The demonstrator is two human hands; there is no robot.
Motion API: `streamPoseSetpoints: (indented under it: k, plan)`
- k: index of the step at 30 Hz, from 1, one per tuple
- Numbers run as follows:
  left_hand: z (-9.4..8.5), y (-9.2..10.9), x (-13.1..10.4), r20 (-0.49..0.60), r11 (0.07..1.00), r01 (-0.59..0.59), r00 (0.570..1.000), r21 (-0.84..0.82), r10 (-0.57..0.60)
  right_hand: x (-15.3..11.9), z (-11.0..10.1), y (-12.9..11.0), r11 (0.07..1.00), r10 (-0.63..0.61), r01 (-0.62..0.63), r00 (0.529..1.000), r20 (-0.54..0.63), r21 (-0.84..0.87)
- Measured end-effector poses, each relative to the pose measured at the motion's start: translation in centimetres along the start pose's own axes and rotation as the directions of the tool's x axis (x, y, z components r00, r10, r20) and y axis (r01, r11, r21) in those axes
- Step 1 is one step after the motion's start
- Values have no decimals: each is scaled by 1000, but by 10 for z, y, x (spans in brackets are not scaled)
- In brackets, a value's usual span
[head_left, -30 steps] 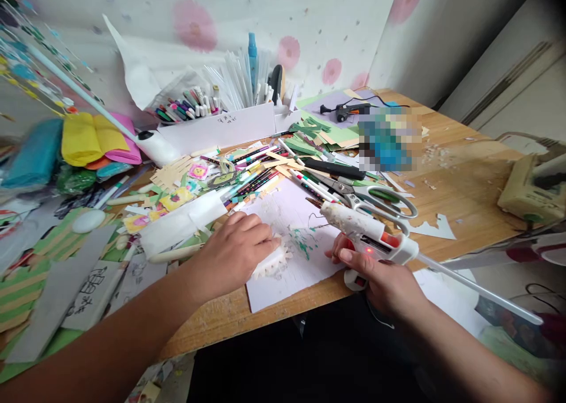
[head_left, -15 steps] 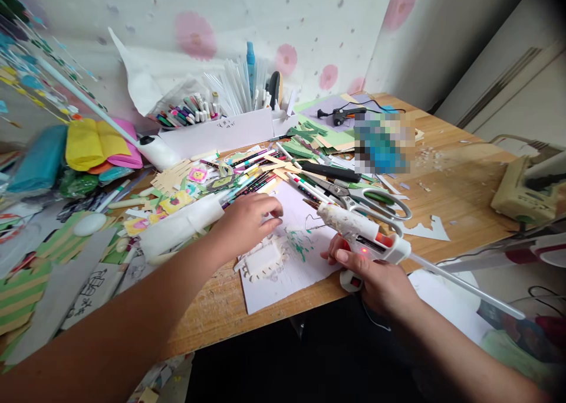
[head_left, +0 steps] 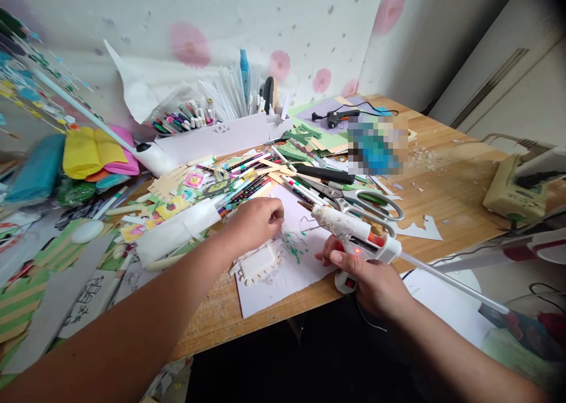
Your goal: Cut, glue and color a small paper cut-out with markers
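Observation:
My right hand point(head_left: 369, 276) is wrapped round the handle of a white hot glue gun point(head_left: 342, 225). Its nozzle points to the upper left, a red light glows on its side, and a long clear glue stick point(head_left: 455, 282) sticks out of the back. Over a white paper sheet point(head_left: 260, 302), my left hand point(head_left: 254, 223) has its fingers curled together; whatever they may hold is hidden. Just below that hand lies a small white rectangular piece with a jagged edge point(head_left: 257, 265). Green smears point(head_left: 295, 246) mark the sheet between both hands.
Scissors point(head_left: 374, 205) lie beyond the glue gun, beside a pile of pens and paper strips. A white box point(head_left: 230, 133) of markers stands behind. At the right are a power strip point(head_left: 508, 193) and, farther back, a small black tool with a cord point(head_left: 339, 118). Paper scraps cover the left side.
The fingers of my left hand have curled closer together. My right hand keeps its hold on the glue gun. The whole view has shifted slightly, with things now a little farther left.

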State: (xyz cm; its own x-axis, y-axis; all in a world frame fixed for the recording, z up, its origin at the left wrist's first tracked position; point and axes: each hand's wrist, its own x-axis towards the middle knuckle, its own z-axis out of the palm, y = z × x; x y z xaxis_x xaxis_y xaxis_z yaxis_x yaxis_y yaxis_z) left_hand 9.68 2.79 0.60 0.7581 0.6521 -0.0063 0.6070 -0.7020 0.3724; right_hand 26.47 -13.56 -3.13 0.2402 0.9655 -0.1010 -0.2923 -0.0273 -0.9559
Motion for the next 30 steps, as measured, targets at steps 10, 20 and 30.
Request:
streamPoseSetpoints:
  k: [10,20,30]
  plan:
    - [3,8,3,-4,987,3,1000,-159,-3,-1,5,-1,999,11,-9,999,-41,54]
    - [-12,30,-32,-64,798,68,989,-598,-131,10,27,-13,984,10,15,990,-140,176]
    - [1,43,-62,-120,530,39,958,-847,-261,26,57,-16,985,-110,117,992,-59,130]
